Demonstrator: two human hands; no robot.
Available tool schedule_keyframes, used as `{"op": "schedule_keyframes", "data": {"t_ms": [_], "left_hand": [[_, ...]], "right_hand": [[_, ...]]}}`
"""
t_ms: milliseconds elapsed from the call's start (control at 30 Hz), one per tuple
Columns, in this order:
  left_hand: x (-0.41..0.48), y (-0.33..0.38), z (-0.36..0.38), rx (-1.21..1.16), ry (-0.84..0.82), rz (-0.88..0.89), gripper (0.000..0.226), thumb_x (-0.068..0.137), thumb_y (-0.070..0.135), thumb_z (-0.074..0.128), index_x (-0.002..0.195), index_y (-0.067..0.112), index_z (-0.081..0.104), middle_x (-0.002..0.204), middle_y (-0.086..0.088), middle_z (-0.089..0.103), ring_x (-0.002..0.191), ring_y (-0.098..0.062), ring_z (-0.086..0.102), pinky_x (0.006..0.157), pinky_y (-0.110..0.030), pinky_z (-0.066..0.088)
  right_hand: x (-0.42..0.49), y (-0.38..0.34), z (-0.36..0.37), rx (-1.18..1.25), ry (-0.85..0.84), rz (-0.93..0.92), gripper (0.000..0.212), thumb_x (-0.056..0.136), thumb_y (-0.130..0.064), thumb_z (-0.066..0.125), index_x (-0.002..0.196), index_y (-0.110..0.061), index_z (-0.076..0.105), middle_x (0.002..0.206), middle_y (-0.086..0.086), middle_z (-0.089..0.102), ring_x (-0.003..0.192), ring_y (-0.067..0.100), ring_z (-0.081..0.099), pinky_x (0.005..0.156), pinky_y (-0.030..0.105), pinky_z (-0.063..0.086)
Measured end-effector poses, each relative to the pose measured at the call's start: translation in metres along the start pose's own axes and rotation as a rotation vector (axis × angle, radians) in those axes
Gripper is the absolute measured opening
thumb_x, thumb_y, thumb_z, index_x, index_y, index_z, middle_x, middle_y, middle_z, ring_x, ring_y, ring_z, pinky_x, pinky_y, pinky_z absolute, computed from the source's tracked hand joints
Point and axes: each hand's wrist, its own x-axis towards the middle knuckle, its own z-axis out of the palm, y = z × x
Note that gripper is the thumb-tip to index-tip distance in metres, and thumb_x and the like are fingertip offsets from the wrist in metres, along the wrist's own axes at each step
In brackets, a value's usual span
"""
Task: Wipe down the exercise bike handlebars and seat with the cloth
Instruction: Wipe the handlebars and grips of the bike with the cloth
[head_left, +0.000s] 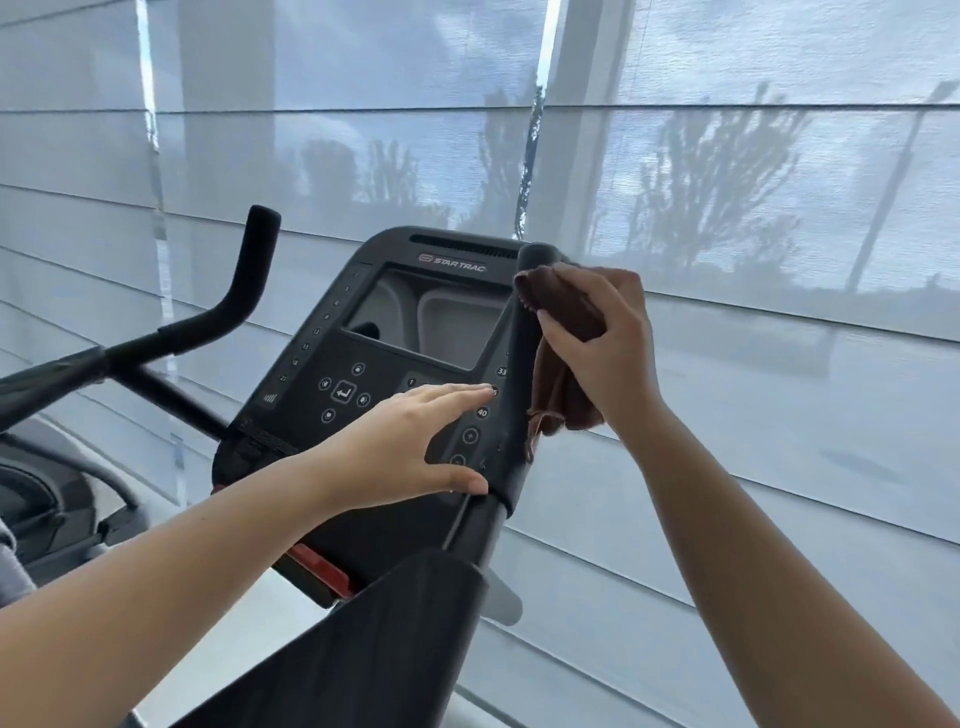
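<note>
The exercise bike's black right handlebar (524, 332) rises upright in front of the console (395, 343). My right hand (608, 358) is wrapped around its upper part with a brown cloth (566, 317) pressed against the bar; the cloth's loose end hangs below the hand. My left hand (410, 441) hovers flat with fingers apart over the console's lower right buttons, thumb near the console's bottom edge, holding nothing. The left handlebar (234, 301) curves up at the left, untouched. The seat is out of view.
A window with pale translucent blinds (727, 208) fills the background close behind the bike. Part of another machine (47, 493) sits at the lower left. The bike's dark frame column (374, 639) runs down toward me.
</note>
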Motion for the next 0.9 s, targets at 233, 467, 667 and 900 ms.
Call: {"op": "schedule_keyframes", "data": {"t_ms": [233,467,667,900], "left_hand": [[0.006,-0.009,0.006,-0.141,-0.043,0.016,0.082,0.063,0.062,0.058,0.136,0.038,0.029,0.131,0.030,0.029,0.125,0.016,0.018,0.100,-0.005,0.016],[0.004,-0.010,0.009,-0.204,-0.023,-0.058,0.070,0.060,0.060,0.061,0.122,0.054,0.029,0.132,0.024,0.039,0.124,0.011,0.029,0.100,-0.007,0.022],[0.001,-0.013,0.014,-0.196,0.027,-0.025,0.067,0.061,0.060,0.059,0.120,0.057,0.027,0.128,0.026,0.034,0.114,0.031,0.017,0.093,0.005,0.015],[0.002,-0.014,0.014,-0.149,0.035,0.000,0.078,0.053,0.085,0.044,0.123,0.054,0.026,0.124,0.036,0.028,0.114,0.031,0.014,0.093,0.005,0.013]], "right_hand": [[-0.100,0.015,-0.015,0.122,-0.237,0.050,0.040,0.070,-0.016,0.070,0.107,-0.030,0.066,0.105,0.000,0.057,0.102,-0.001,0.056,0.091,0.008,0.039],[-0.001,0.003,-0.009,0.063,0.088,-0.062,0.039,0.075,-0.007,0.070,0.113,-0.012,0.065,0.112,0.010,0.051,0.103,-0.012,0.049,0.097,0.013,0.039],[-0.037,0.013,0.006,0.124,-0.025,0.043,0.048,0.074,-0.006,0.072,0.118,-0.023,0.060,0.109,0.011,0.053,0.105,0.004,0.053,0.100,0.018,0.040],[-0.098,0.014,-0.019,0.128,-0.204,0.091,0.041,0.071,-0.021,0.069,0.109,-0.035,0.066,0.102,-0.004,0.060,0.099,-0.002,0.056,0.087,0.007,0.040]]}}
